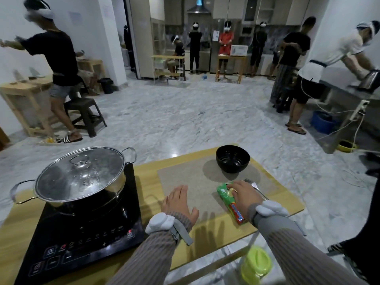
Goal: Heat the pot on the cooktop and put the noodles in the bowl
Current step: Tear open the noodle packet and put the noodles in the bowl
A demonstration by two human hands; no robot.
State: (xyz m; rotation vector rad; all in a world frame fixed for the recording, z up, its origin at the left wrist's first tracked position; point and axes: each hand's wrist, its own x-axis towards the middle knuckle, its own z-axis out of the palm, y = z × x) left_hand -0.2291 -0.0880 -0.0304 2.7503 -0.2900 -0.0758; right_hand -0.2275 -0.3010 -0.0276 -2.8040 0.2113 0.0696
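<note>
A: Noodles [231, 202], a sealed packet, lay where relative to the mat [197, 182]?

B: On its near right corner, overhanging the edge. The right hand [244, 192] gripped the packet's far end; the left hand [178, 202] rested flat, fingers spread, on bare mat.

A: And beyond?

B: The bowl [232, 159] stood at the far edge; the lidded pot [80, 177] sat on the cooktop [88, 233], left.

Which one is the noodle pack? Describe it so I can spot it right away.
Find the wooden table with the grey mat. The noodle pack lies at the mat's near right edge, under the right hand. It is the only green and red plastic wrapper there.
</note>
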